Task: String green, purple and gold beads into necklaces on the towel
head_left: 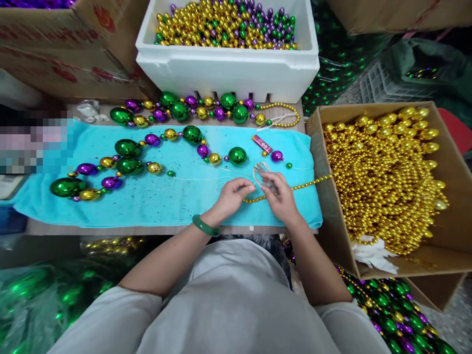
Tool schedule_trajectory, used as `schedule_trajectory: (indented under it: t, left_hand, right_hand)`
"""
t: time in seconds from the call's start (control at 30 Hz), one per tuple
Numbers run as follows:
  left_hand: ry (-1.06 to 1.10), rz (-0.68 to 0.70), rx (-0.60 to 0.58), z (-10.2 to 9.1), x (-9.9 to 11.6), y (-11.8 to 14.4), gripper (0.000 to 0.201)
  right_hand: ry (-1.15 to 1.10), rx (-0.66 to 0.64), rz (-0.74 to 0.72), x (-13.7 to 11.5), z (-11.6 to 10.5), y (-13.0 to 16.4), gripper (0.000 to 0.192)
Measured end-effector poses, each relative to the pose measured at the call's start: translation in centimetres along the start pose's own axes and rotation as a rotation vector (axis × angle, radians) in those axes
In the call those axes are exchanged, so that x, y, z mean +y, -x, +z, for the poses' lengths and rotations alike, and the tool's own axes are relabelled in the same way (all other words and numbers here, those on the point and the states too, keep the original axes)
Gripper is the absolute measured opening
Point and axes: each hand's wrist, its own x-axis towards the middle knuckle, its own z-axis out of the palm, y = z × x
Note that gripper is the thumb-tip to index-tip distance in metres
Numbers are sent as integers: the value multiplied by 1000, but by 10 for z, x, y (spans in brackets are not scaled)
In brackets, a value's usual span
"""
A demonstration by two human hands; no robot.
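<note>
My left hand (235, 195) is closed in a pinch on the end of a gold bead chain (307, 185), which runs right across the turquoise towel into a cardboard box. Beside it my right hand (279, 192) is closed on what look like scissors with pale loop handles (257, 177); the fingers hide part of them. A strand of large green, purple and gold beads (129, 166) lies curved on the towel to the left. Thin clear thread and a long needle (233, 170) lie just beyond my hands. Near them are a loose purple bead (276, 156) and a small red packet (261, 143).
Behind the towel (188, 196) lies a finished-looking bead necklace (220, 114). A white foam box (228, 73) of small beads stands at the back. The cardboard box (337, 221) on the right holds gold bead chains (383, 182). Another cardboard box (70, 54) is at back left.
</note>
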Motion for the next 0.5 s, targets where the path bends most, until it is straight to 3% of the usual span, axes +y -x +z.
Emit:
schedule_trajectory:
  t: [0.17, 0.5]
  left_hand:
    - [-49, 86, -108, -5, 6, 0, 15]
    - [42, 59, -135, -4, 10, 2, 17]
  right_hand:
    - [84, -81, -173, -1, -14, -7, 22]
    - [-39, 4, -91, 1, -10, -5, 12]
